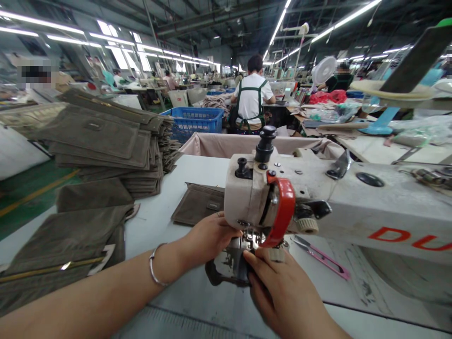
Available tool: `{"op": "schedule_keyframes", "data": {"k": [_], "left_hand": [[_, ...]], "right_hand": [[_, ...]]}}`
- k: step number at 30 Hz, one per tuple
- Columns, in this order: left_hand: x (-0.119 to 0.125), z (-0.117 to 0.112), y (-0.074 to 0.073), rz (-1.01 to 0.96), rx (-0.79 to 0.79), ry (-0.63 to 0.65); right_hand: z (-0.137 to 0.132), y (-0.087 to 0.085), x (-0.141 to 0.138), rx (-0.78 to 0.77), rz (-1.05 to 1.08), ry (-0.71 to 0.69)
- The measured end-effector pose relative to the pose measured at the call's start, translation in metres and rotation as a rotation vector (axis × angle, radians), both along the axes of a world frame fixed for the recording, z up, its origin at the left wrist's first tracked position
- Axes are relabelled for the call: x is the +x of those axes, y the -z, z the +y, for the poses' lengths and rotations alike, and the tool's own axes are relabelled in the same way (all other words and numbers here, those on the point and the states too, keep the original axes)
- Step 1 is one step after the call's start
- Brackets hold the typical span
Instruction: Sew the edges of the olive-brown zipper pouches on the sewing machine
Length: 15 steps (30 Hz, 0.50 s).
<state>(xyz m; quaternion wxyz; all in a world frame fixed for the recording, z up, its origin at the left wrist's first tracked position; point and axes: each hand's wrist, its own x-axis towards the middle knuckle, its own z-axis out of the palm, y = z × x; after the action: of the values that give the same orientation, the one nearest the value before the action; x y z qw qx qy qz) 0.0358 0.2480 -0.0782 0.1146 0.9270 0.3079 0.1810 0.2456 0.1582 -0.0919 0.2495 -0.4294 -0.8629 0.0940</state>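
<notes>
A cream sewing machine (pixel 318 197) with a red guard (pixel 282 212) stands in front of me on a white table (pixel 169 226). My left hand (pixel 206 238), with a silver bangle on the wrist, reaches under the machine head by the needle; its fingertips are hidden there. My right hand (pixel 282 292) is closed, pinching a small dark piece (pixel 233 268) on the metal plate below the needle. A brown fabric panel (pixel 199 205) lies flat just behind my left hand.
Tall stacks of brown fabric panels (pixel 106 136) fill the table's left, with more (pixel 67 245) nearer me. Pink thread snips (pixel 323 256) lie right of the needle. A person in a white shirt (pixel 252 96) sits ahead beside a blue crate (pixel 194 120).
</notes>
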Motion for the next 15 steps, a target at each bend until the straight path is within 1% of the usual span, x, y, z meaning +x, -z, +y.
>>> {"op": "schedule_keyframes", "data": {"k": [3,5,8,12,13,15], "left_hand": [[0.000,0.001,0.001,0.012,-0.009,-0.010],[0.001,-0.003,-0.003,0.019,-0.015,-0.021],[0.005,-0.015,-0.018,0.031,-0.033,-0.060],[0.009,-0.042,-0.040,0.087,-0.153,-0.080],[0.010,-0.048,-0.043,0.100,-0.172,-0.080],[0.009,-0.057,-0.043,0.108,-0.171,-0.094]], "right_hand": [[0.000,-0.001,-0.001,-0.010,0.017,0.014],[-0.001,-0.002,-0.001,-0.017,0.038,0.022],[-0.002,-0.003,0.001,-0.010,0.080,0.018],[-0.003,-0.004,0.004,-0.017,0.065,-0.014],[-0.003,-0.004,0.004,-0.017,0.053,-0.021],[-0.003,-0.004,0.004,-0.008,0.040,-0.026]]}}
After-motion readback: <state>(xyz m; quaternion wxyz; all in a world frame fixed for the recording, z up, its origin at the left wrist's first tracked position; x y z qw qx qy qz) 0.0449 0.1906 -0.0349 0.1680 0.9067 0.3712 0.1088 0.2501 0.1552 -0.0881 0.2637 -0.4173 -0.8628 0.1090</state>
